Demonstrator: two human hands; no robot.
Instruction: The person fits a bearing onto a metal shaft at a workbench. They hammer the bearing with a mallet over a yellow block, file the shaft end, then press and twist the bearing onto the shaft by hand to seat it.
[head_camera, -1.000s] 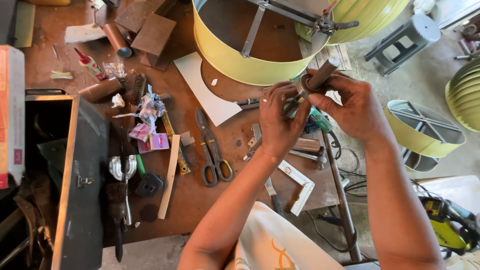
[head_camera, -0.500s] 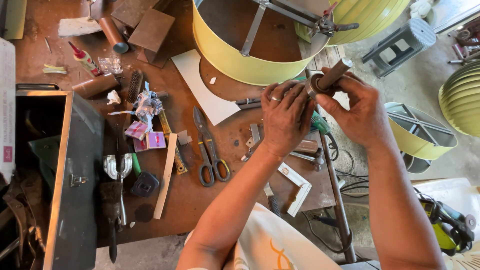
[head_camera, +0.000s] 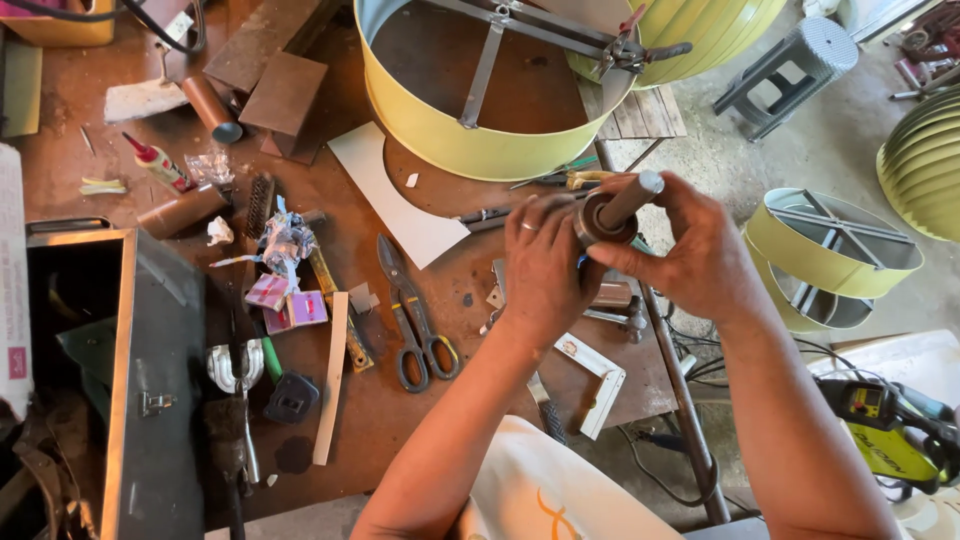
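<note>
While held above the bench (head_camera: 400, 420) edge, ring (head_camera: 600, 222) pinched in left hand (head_camera: 545, 265), rod (head_camera: 630, 198) gripped through it by right hand (head_camera: 700, 262). Could slip and drop off the edge if either grip loosens. Snips (head_camera: 415, 320), hammer (head_camera: 615, 315) and drum (head_camera: 470, 130) crowding any set-down spot below.

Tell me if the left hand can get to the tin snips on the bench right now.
Probably yes. The tin snips lie bare on the workbench, nothing over them, just beside the left hand. But that hand now grips the brown spool and must let go.
</note>
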